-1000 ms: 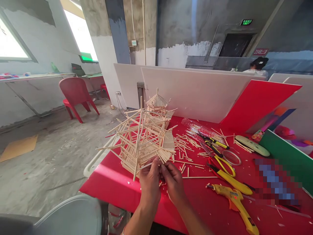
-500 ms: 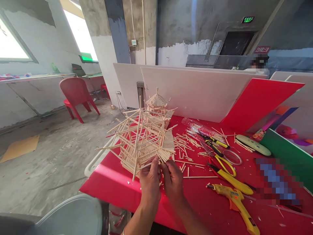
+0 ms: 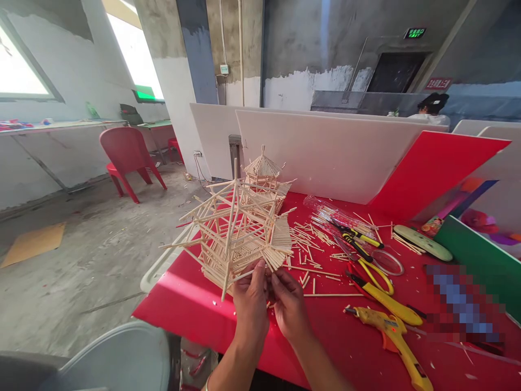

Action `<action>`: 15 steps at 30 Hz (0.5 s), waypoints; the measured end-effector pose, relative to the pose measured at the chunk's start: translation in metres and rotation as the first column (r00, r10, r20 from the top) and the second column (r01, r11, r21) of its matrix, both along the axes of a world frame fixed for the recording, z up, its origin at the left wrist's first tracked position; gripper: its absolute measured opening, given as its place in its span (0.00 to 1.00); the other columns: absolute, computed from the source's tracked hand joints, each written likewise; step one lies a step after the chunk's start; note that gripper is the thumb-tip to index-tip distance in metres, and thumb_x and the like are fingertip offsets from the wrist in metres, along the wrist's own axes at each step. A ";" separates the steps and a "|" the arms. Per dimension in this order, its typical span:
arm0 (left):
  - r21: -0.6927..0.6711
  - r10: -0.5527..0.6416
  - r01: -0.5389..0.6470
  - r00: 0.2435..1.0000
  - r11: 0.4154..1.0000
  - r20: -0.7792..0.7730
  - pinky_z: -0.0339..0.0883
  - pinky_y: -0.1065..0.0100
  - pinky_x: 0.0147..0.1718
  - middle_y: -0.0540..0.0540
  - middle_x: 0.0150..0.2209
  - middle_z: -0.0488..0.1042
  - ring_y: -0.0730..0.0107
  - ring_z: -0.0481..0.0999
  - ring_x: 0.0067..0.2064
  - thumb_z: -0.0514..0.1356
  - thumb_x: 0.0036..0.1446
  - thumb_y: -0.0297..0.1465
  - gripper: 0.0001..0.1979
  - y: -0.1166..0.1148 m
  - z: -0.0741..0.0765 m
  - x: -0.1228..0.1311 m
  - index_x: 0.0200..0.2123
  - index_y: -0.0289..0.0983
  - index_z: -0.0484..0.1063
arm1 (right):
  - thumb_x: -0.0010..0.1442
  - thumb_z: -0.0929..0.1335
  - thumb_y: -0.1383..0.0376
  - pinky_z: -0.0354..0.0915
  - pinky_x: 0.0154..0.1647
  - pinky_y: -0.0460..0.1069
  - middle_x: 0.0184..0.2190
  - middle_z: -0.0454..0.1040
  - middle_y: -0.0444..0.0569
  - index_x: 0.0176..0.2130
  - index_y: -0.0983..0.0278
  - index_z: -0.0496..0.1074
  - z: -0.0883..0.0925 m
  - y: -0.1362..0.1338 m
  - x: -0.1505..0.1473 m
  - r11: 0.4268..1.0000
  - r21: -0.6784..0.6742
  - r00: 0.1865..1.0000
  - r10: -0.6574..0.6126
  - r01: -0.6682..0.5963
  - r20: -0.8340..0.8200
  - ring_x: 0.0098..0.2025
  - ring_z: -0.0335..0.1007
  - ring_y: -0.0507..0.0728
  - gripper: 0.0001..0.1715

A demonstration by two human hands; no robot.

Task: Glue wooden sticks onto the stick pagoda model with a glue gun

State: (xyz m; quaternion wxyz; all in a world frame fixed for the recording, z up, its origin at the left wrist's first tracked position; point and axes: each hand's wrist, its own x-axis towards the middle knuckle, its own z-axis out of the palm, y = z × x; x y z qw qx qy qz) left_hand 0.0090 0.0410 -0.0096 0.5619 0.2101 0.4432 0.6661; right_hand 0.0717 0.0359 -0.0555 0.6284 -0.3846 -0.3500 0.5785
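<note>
A pavilion model (image 3: 238,217) built from thin wooden sticks stands on the red tabletop. Its front part is an open frame of posts and rafters, with a strip of side-by-side sticks along the right edge. My left hand (image 3: 251,296) is closed at the model's front corner, thumb on top of the edge. Beside it, my right hand (image 3: 291,304) is closed, its thumb and fingers pinching at the end of the stick strip. What lies between the fingertips is mostly hidden. Behind the open frame rises a finished-looking pointed roof (image 3: 262,165) of close-set sticks.
Loose sticks (image 3: 305,239) are scattered right of the model. Farther right lie black-and-yellow pliers (image 3: 356,241), yellow-handled scissors (image 3: 376,277), a yellow-handled cutter (image 3: 393,304) and a yellow glue gun (image 3: 391,331). White boards (image 3: 325,155) stand behind. A grey bin (image 3: 122,358) is at lower left.
My right hand has turned slightly, and its thumb and fingers have drawn back a little from the strip's edge. My left hand and the model stay nearly in place.
</note>
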 end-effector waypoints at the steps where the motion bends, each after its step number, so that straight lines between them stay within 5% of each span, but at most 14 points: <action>1: 0.001 -0.001 0.001 1.000 1.000 -0.007 0.48 0.75 0.14 0.57 0.14 0.60 0.81 0.54 0.16 0.70 0.44 0.41 0.16 0.000 0.000 0.000 0.23 0.36 0.70 | 0.52 0.73 0.47 0.60 0.24 0.45 0.23 0.70 0.43 0.29 0.62 0.73 0.000 0.002 0.001 1.000 -0.020 0.999 0.019 -0.019 -0.036 0.24 0.63 0.50 0.21; 6: 0.008 0.007 -0.007 1.000 1.000 -0.006 0.51 0.75 0.13 0.58 0.13 0.58 0.80 0.54 0.15 0.69 0.46 0.41 0.16 -0.001 0.001 0.001 0.24 0.36 0.71 | 0.49 0.76 0.49 0.49 0.16 0.42 0.17 0.66 0.39 0.27 0.63 0.71 0.003 0.011 -0.001 0.994 -0.085 0.989 0.054 -0.066 -0.140 0.17 0.53 0.46 0.22; 15: 0.001 -0.003 0.003 1.000 1.000 -0.018 0.53 0.75 0.11 0.59 0.13 0.58 0.79 0.55 0.14 0.69 0.46 0.42 0.16 -0.002 0.001 0.002 0.27 0.36 0.73 | 0.49 0.76 0.51 0.45 0.15 0.42 0.16 0.62 0.36 0.27 0.64 0.70 0.006 0.011 -0.005 0.992 -0.117 0.982 0.028 -0.050 -0.184 0.15 0.49 0.44 0.21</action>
